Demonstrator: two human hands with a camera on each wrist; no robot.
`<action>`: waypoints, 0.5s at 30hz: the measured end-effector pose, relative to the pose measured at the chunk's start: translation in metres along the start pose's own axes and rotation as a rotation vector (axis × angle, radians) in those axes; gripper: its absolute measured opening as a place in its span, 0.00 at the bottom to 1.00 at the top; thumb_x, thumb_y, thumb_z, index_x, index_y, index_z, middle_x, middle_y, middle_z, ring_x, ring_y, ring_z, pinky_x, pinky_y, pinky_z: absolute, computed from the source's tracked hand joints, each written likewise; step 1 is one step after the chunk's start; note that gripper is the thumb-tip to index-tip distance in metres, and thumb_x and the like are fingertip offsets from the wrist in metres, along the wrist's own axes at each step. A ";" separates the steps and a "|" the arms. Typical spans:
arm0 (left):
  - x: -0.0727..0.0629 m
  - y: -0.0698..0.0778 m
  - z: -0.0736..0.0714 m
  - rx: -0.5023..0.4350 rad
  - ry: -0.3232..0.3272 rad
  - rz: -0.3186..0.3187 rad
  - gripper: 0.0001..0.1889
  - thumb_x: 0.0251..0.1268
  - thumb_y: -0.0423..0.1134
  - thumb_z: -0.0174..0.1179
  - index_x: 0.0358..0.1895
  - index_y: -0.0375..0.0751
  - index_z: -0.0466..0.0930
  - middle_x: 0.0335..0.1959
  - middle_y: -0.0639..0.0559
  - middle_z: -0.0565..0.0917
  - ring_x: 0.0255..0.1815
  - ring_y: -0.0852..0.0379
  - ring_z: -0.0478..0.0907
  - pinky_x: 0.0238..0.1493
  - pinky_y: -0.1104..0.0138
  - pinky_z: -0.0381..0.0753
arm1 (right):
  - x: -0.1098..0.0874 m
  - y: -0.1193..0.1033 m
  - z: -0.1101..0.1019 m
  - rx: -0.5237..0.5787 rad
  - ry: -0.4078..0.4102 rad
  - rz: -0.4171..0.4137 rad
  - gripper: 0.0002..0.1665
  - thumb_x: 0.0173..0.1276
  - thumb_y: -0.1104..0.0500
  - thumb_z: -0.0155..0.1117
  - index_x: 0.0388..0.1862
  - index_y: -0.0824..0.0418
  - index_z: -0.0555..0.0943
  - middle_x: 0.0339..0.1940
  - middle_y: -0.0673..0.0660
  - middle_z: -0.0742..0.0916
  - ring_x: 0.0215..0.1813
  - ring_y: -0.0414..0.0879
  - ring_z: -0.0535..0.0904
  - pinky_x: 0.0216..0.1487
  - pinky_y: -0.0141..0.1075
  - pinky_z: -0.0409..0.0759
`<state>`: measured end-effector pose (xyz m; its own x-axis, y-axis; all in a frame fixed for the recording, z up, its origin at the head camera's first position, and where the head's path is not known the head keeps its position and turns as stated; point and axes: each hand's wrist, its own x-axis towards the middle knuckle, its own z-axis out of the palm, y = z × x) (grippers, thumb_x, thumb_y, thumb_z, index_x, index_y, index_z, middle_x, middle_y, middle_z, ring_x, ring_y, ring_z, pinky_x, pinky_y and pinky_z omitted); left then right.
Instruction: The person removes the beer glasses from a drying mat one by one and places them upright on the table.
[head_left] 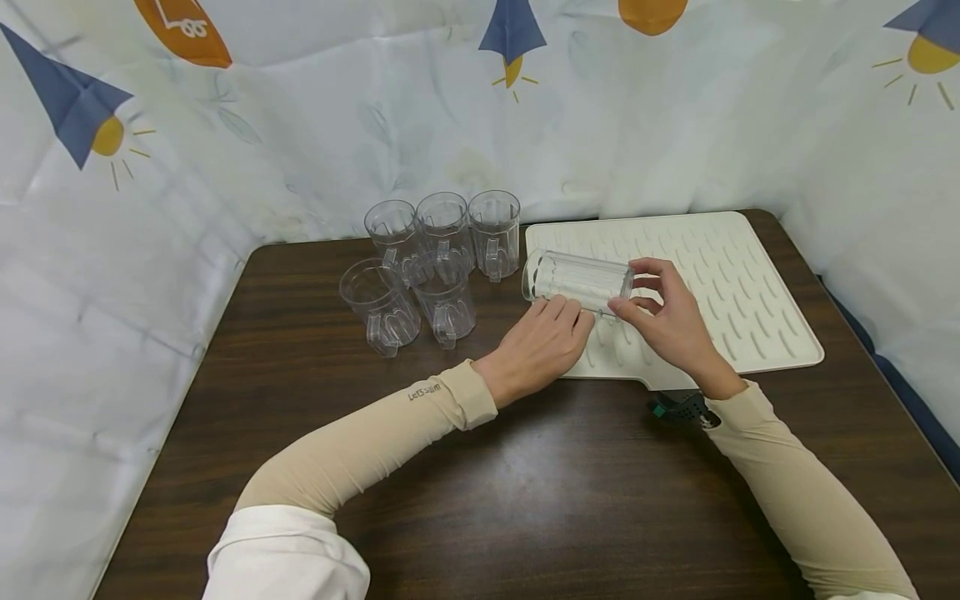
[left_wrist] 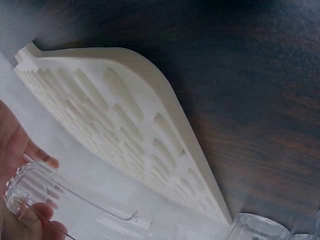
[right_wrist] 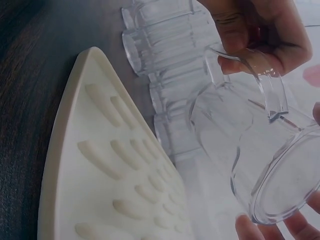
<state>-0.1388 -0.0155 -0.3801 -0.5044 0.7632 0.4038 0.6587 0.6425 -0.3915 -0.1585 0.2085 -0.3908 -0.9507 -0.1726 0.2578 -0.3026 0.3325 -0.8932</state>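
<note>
A clear plastic mug (head_left: pixel 577 282) lies on its side in the air over the cream ridged drying mat (head_left: pixel 757 308). My left hand (head_left: pixel 542 343) grips its handle; the right wrist view shows those left fingers (right_wrist: pixel 235 35) curled round the handle (right_wrist: pixel 272 92). At the mug's right end, my right hand (head_left: pixel 673 323) holds the rounded edge between thumb and fingers. In the left wrist view, the right fingers (left_wrist: pixel 45 230) spread around that end of the mug (left_wrist: pixel 100 205).
Several more clear mugs (head_left: pixel 442 225) stand upright in two rows on the dark wooden table (head_left: pixel 525 500), left of the mat. A patterned white cloth (head_left: pixel 337 125) hangs behind and at both sides. A dark wrist strap (head_left: pixel 681 406) shows at my right wrist.
</note>
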 end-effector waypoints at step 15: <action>-0.002 -0.001 -0.003 0.047 0.071 0.065 0.12 0.83 0.34 0.41 0.43 0.46 0.76 0.36 0.53 0.79 0.35 0.55 0.74 0.35 0.67 0.74 | -0.001 -0.001 0.002 0.088 0.026 0.002 0.34 0.73 0.67 0.65 0.72 0.70 0.62 0.65 0.49 0.71 0.64 0.40 0.73 0.56 0.14 0.80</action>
<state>-0.1369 -0.0182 -0.3778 -0.4199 0.7976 0.4331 0.6612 0.5957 -0.4560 -0.1570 0.2070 -0.3911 -0.9531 -0.1473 0.2645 -0.2947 0.2502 -0.9223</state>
